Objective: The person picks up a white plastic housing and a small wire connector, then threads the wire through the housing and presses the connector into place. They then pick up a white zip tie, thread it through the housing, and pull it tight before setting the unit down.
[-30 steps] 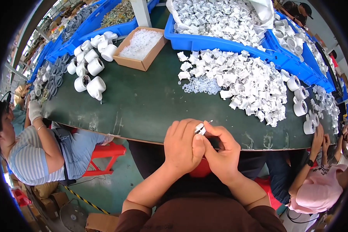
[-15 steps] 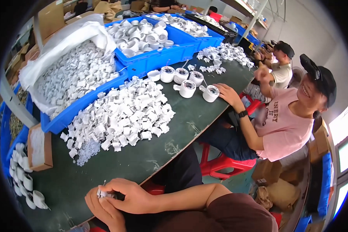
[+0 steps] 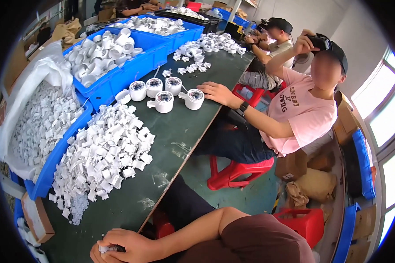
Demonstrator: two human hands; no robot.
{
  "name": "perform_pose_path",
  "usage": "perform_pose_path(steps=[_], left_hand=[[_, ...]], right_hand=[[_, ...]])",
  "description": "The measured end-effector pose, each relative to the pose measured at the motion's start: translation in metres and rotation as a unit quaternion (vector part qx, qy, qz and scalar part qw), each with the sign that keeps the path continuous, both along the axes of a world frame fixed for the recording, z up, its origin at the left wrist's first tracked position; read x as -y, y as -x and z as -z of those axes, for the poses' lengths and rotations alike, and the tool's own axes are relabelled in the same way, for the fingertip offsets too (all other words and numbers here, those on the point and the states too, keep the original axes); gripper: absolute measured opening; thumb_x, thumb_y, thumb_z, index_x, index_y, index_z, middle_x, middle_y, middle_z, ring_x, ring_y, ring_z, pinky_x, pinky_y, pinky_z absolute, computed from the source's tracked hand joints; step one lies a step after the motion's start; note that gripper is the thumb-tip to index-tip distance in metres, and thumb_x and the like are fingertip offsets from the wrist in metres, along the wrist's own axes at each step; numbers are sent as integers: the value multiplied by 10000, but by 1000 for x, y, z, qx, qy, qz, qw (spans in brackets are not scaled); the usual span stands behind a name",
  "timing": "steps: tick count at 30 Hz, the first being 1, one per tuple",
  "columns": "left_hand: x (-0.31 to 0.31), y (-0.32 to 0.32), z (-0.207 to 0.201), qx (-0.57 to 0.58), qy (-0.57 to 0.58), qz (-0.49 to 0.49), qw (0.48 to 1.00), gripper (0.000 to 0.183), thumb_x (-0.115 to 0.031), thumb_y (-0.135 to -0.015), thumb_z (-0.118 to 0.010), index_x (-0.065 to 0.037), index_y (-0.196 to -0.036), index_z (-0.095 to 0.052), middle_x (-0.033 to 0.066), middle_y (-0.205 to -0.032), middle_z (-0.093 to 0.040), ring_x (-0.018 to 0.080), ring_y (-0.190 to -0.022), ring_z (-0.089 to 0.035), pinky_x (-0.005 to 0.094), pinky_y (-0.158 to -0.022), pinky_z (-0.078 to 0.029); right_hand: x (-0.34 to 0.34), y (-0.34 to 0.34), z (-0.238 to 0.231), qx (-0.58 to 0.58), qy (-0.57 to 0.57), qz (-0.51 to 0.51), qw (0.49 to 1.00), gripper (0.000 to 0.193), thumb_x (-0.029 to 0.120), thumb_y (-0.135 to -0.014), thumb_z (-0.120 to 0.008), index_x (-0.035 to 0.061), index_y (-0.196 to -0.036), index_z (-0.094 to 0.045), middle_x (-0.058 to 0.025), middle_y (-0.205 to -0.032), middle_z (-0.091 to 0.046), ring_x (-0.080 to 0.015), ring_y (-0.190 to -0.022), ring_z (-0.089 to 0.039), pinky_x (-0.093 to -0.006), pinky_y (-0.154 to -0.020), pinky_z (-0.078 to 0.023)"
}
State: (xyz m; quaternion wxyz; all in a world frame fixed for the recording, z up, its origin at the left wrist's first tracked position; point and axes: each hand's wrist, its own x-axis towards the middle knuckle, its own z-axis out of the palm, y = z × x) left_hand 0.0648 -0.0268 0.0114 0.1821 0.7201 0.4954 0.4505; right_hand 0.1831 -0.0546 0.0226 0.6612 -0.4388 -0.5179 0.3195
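- Pinching a small white plastic part [image 3: 104, 249], both hands meet at the near edge of the worktop [image 3: 180, 131]: right hand [image 3: 127, 244] closed on it, left hand [image 3: 96, 253] mostly hidden, its grip impossible to tell.
- Loose white pieces [image 3: 103, 160] lie heaped within easy reach.
- Blue bins [image 3: 131, 70] line the green worktop; co-workers sit on red stools [image 3: 237, 168].

The left hand [image 3: 98, 253] is cut off by the lower edge; the right hand [image 3: 129, 245] covers most of the small white part [image 3: 104, 249], its shape unreadable; the cardboard box [image 3: 36, 218] runs into the dark rim.
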Motion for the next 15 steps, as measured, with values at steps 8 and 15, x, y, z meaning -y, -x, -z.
perform_pose_path(steps=[8,15], left_hand=[[-3,5,-5,12,21,-15,1000,363,-258,-994,-477,57,-1118,-609,176,-1010,-582,283,-896,-557,387,-787,-462],[-1,13,-11,-61,-9,2,998,452,-345,-1071,-419,60,-1117,-612,219,-1079,-611,356,-945,-599,461,-878,-487]], right_hand=[[-10,-8,1,-83,60,-113,988,209,27,-901,-658,35,-1101,-598,-91,-1023,-567,-180,-928,-608,-299,-800,-497],[-24,-21,7,-123,69,-203,969,198,10,-925,-652,24,-1121,-627,-77,-1016,-592,-204,-935,-609,-318,-823,-483]])
